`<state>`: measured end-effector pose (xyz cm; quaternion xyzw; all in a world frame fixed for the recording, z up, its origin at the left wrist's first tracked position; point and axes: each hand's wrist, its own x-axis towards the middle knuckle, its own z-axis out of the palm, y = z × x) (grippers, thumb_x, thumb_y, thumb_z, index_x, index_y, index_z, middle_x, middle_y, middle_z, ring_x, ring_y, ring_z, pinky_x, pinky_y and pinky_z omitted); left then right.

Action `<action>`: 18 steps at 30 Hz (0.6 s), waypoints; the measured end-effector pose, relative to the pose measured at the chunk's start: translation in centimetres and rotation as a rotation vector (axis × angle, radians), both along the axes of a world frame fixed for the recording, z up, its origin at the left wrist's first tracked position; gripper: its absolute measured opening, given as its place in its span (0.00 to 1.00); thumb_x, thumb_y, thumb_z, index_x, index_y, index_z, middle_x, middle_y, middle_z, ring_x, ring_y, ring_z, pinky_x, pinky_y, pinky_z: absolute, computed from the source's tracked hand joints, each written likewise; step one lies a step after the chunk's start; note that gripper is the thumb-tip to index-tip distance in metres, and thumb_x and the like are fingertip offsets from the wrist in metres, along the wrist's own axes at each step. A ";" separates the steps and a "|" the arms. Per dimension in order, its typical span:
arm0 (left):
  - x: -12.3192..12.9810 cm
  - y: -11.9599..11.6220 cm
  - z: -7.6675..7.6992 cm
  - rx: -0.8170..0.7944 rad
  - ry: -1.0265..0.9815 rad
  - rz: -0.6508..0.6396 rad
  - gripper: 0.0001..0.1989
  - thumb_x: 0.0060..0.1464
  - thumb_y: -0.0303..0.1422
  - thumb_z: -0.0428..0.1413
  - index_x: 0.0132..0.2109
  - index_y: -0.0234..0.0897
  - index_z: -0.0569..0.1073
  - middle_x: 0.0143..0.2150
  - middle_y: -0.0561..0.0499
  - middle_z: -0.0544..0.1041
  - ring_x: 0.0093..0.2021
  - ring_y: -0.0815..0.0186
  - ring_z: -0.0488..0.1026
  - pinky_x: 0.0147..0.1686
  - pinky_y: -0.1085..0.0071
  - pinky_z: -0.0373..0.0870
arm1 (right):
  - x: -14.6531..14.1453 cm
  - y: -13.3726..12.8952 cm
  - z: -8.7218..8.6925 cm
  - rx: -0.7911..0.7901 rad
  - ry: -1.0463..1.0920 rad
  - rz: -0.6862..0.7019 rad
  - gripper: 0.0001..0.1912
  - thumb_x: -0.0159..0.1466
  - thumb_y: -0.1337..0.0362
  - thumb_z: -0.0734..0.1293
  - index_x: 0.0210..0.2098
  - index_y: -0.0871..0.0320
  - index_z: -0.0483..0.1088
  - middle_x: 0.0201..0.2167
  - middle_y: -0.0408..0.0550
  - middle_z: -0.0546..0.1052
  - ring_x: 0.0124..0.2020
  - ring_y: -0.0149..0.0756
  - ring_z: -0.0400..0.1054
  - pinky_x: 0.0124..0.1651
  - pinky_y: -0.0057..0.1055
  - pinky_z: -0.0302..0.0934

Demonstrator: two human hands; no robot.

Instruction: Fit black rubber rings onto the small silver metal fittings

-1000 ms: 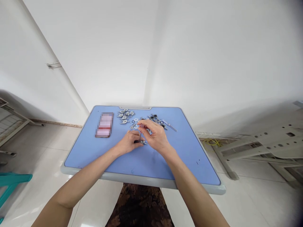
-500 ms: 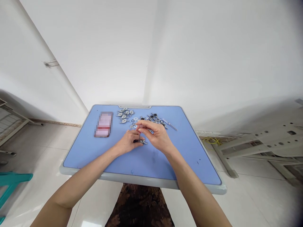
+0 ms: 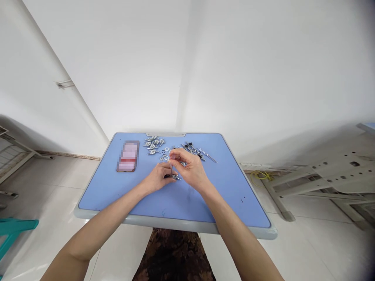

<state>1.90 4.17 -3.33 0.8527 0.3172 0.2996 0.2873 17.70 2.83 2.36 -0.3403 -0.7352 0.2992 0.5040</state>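
blue table [image 3: 96,191]: small metal fittings [image 3: 154,144] scattered, pixelated flat object [image 3: 128,156] beside them. left hand [image 3: 158,177] and right hand [image 3: 189,166] pinch a thin metal pin [image 3: 171,169], its upper end hidden by fingers.

From my remote feed I see a pale blue table with a grey rim [image 3: 96,195], and toward its upper left lies a flat rectangular object [image 3: 128,156], pixelated beyond reading. Right of the table stands a cream perforated metal frame [image 3: 331,175], a coiled yellow cable [image 3: 259,177] just beside it. At the lower left edge I spot a teal frame [image 3: 13,230] on glossy white floor tiles [image 3: 43,195], with a pale wire rack [image 3: 11,156] above it.
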 end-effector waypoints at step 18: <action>-0.2 0.1 -0.2 0.028 0.017 0.004 0.08 0.54 0.33 0.60 0.41 0.37 0.79 0.37 0.46 0.76 0.44 0.57 0.72 0.46 0.59 0.67 | 1.5 0.0 1.0 -0.032 -0.066 0.188 0.16 0.66 0.68 0.60 0.50 0.52 0.72 0.39 0.46 0.79 0.41 0.34 0.73 0.45 0.33 0.68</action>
